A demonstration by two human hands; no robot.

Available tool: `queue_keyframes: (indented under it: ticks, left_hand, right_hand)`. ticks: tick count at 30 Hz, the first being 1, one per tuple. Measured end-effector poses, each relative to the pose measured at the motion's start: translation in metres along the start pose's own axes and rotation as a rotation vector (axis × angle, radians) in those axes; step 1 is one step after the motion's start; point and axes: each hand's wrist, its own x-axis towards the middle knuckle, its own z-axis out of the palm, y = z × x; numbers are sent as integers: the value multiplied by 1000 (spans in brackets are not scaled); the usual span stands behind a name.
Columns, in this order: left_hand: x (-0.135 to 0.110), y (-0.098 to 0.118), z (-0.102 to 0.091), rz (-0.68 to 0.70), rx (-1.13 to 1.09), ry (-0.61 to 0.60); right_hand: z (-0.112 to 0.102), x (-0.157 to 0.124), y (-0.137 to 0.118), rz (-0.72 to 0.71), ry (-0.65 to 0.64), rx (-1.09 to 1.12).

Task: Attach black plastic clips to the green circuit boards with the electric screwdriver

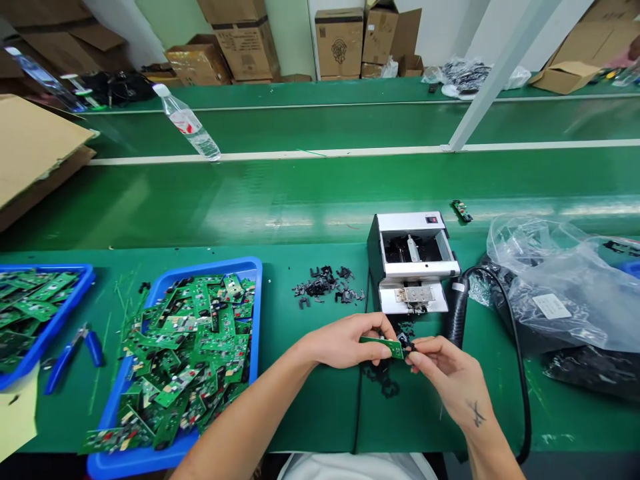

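Observation:
My left hand (353, 340) is closed around a small green circuit board (395, 348), its thumb lying along the near edge. At the right end of that board, my right hand (443, 367) pinches a small black part (409, 348), which is partly hidden by the fingers. Just beyond both hands stands a silver and black bench machine (414, 267) with a metal fixture on its front. Under and around the fingers lie loose black bits (383, 380). A pile of small black plastic pieces (325, 283) sits left of the machine.
A blue tray (257, 300) heaped with circuit boards is at left, beside blue-handled cutters (75, 353) and another blue tray (90, 277). Plastic bags (575, 287) and a black cable (520, 353) lie right. A water bottle (193, 130) and one board (461, 211) are farther back.

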Motion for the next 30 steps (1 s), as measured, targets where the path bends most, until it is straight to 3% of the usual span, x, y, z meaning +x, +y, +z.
queue_keyframes:
  ticks: [9,21,30]
  left_hand:
    - [-1,-2,2,24,41,2]
    - [-1,2,2,24,145,31]
    - [1,0,3,19,82,21]
  right_hand:
    - [2,2,-8,107,-73,209]
    - [6,6,1,154,-54,257]
    - [5,5,-1,148,-88,265]
